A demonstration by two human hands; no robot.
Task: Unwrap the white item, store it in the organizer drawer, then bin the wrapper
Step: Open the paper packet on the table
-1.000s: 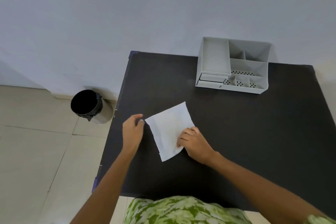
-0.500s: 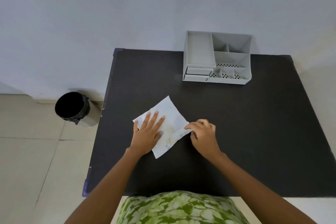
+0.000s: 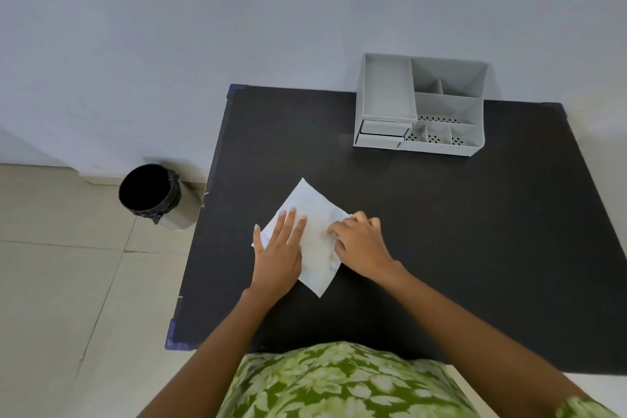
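Note:
A flat white wrapped item (image 3: 310,210) lies on the black table (image 3: 475,231), turned like a diamond. My left hand (image 3: 280,251) rests flat on its left half, fingers spread. My right hand (image 3: 361,243) has curled fingers pinching the wrapper's right edge. The grey organizer (image 3: 420,105) stands at the table's far side, its two small drawers (image 3: 381,132) shut at the lower left front. A round bin (image 3: 152,195) with a black liner stands on the floor left of the table.
The wall runs right behind the table and organizer. Beige floor tiles (image 3: 68,282) spread to the left. My green patterned clothing (image 3: 339,383) meets the table's near edge.
My left hand went from beside the wrapper's left corner to lying flat on it. My right hand shifted from the lower edge to the right edge. The item turned slightly.

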